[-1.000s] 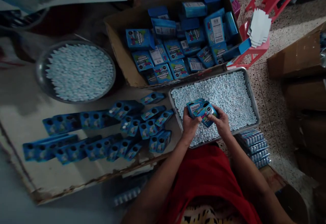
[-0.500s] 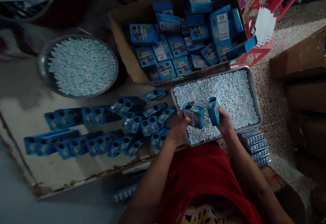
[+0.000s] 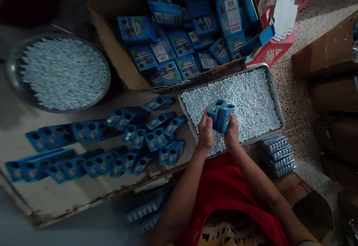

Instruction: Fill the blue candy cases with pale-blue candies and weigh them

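My left hand (image 3: 205, 129) grips a blue candy box (image 3: 214, 109) that has a dark round hole in its top. A second blue candy box (image 3: 225, 118), also with a hole on top, is in my right hand (image 3: 232, 132). The two boxes are side by side, their sides seeming to touch. Both are held above a metal tray (image 3: 280, 117) filled with small pale blue and white candies (image 3: 248, 100). My fingers are wrapped round the boxes, partly hidden behind them.
Several blue boxes with holes (image 3: 102, 164) stand in rows on the table at left. Behind them is a metal bowl (image 3: 12, 71) of pale candies. A cardboard carton (image 3: 112, 52) holds many blue boxes. Wrapped packs (image 3: 276, 156) are stacked at right, near a red stool (image 3: 279, 46).
My hands have come together, bringing the two boxes from apart to side by side. The view has shifted, so the table and carton appear farther left.
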`<state>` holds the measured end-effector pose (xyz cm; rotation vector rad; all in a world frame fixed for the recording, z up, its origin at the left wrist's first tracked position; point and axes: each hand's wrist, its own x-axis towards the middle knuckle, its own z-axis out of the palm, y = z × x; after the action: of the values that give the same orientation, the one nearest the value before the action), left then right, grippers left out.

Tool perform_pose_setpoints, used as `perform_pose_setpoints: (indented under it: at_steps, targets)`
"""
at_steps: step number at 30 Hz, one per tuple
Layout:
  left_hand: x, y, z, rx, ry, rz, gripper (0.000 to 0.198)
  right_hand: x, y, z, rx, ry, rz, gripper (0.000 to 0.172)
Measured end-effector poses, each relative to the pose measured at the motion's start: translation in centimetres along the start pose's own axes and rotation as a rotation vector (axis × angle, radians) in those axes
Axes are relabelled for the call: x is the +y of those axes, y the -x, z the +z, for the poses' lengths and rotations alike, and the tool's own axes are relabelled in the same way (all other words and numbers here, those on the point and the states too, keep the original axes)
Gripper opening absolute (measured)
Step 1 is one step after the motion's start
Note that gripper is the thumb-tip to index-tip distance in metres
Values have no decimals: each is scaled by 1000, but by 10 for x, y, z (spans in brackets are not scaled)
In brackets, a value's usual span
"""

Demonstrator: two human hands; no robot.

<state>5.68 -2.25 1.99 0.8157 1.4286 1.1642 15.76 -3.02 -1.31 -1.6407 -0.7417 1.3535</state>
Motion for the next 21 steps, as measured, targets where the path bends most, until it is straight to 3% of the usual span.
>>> perform_pose_setpoints:
  at_steps: [2,4,7,10,13,16,19,21]
  targets:
    - [5,0,-3,-48,-74,9,97,5,2,-3,77,25,-4,73]
    - [9,0,-1,22,-187,-27,110,9,4,-6,101,46,-35,73]
    - [11,-1,2,116,-263,-116,96,12,6,-14,51,142,-141,70]
    - [10,-4,-1,91,-230,-166,78,12,5,-19,-10,209,-175,61]
    - [8,-10,-11,70,-193,-171,72,12,5,-13,-73,227,-159,57]
    - [2,-15,-28,122,-213,-163,70,14,7,-7,-146,273,-133,55]
    - [-6,-18,-55,117,-185,-194,63,14,2,-31,-179,361,-157,54]
    - [-14,-22,-73,96,-81,-261,56,14,-7,-65,-20,432,-228,57]
